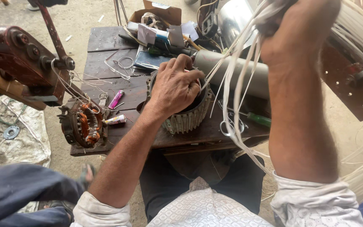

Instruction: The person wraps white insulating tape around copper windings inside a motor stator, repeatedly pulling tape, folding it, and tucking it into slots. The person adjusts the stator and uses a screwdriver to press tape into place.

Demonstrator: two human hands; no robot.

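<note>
On the dark wooden desk (106, 40) our left hand (174, 86) clasps the ribbed stator ring (190, 117); our right hand (299, 29), at two o'clock, clenches white sleeving strands (232, 75) trailing toward it.

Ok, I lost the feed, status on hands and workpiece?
Left hand pressed onto ribbed stator housing on wooden table. Right hand raised, gripping white sleeving strands. Grey tube close behind housing.

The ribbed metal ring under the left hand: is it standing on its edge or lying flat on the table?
Lying flat. The ribbed metal ring rests on the wooden table, opening upward, with the left hand reaching into it.
</note>
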